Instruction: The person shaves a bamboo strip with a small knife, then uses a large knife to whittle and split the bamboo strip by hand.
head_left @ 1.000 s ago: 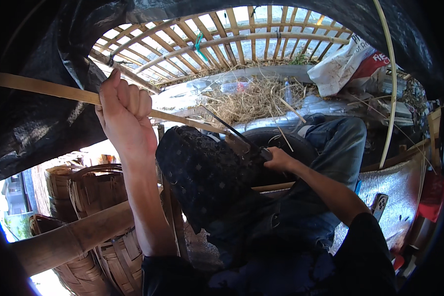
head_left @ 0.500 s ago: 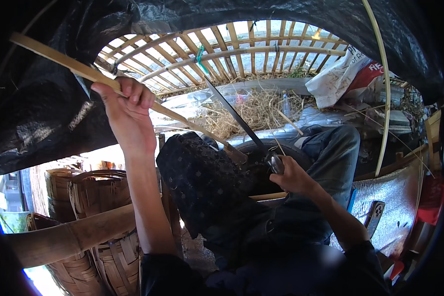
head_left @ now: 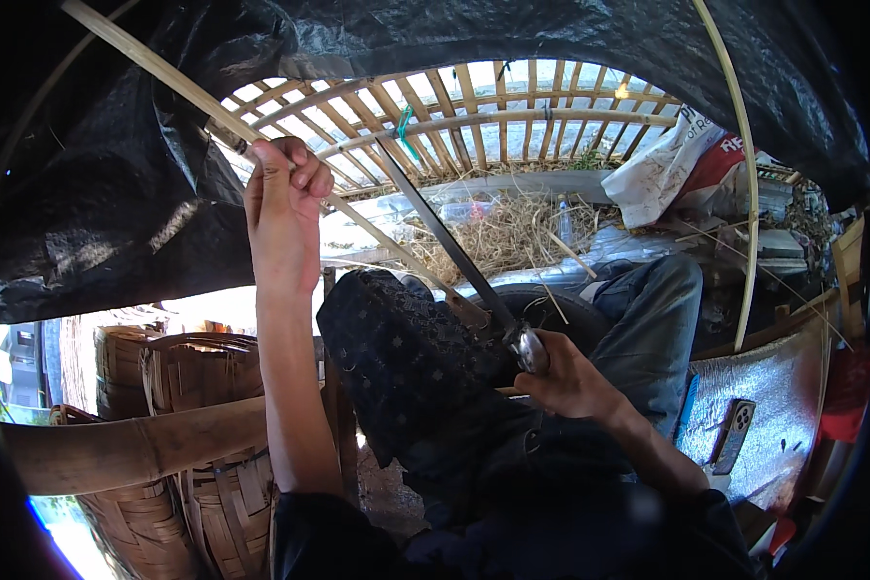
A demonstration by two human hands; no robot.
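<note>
Raised at the left, my left hand (head_left: 288, 193) is closed around a long, flat bamboo strip (head_left: 155, 66). The strip slants from the upper left down toward my lap, where its lower end lies near a dark cloth (head_left: 396, 348) draped over my left leg. Over the lap, my right hand (head_left: 570, 379) grips a long knife (head_left: 445, 237) by its handle. Its straight, narrow blade points up and away to the left, crossing near the strip's lower part. Whether blade and strip touch I cannot tell.
A bamboo slat fence (head_left: 512, 108) stands ahead, with dry shavings (head_left: 493, 237) before it. Woven baskets (head_left: 203, 387) and a thick bamboo pole (head_left: 135, 449) are at left. Black sheeting (head_left: 87, 193) hangs around. A phone (head_left: 735, 435) lies on a silvery mat at right.
My left hand has shifted right, and the bamboo strip now slants more steeply. My right hand and the knife have come slightly down and nearer to me. The view has shifted a little.
</note>
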